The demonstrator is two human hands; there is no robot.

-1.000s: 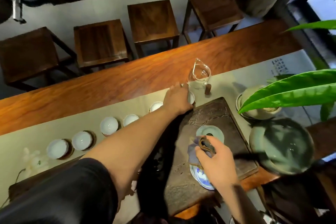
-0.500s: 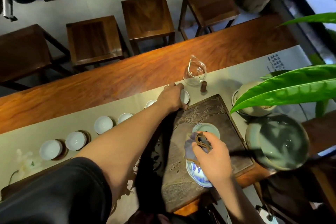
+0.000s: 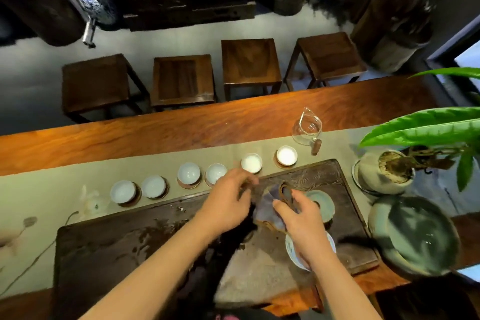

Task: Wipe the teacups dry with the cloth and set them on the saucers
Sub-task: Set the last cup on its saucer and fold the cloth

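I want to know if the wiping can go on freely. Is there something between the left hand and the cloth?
Nothing visible stands between them. The left hand hovers over the dark tea tray, just left of the cloth, which the right hand holds. Only a narrow strip of tray separates them.

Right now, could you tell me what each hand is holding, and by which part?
The right hand pinches the cloth at its bunched upper edge. The left hand looks empty, its fingers loose beside the cloth.

White round porcelain teacups [image 3: 286,155] on brown saucers [image 3: 285,164], grey-green fabric runner [image 3: 65,176], reddish wooden worktop [image 3: 155,132], blue-patterned dish [image 3: 293,254].
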